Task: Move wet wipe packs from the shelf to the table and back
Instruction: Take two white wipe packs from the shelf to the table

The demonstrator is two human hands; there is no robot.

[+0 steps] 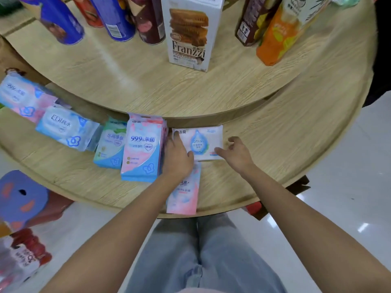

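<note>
My left hand [176,157] lies on the left end of a white pack [203,144] with a blue drop printed on it. The fingers [175,138] are fairly straight and flat across the wrapper, and the thumb is laid on its near edge, so they press it rather than close round it. My right hand [234,153] is at the pack's other end, wide. Its thumb tip touches the near right corner, while the fingers [231,141] curl loosely just beside the right edge and hold nothing. The pack lies flat between my two hands on the lower shelf [285,144], its far edge close under the rim of the upper shelf [127,85]. Just below my left wrist a pink pack [185,193] lies flat, its near end reaching the shelf's edge. Touching the left side of my left fingers is a stack of pink and blue packs [142,151] leaning back, with a green pack [110,146] just left of that. Farther left are a pale blue EDI pack [65,130] and another blue and pink pack [21,96]. Beyond my fingers, on the upper shelf, stand a white Franzzi box [190,39], an orange carton [275,39], a brown carton [249,20] and several cans [118,17]. Below my arms are my jeans [201,254] and a glossy white floor [338,208].
</note>
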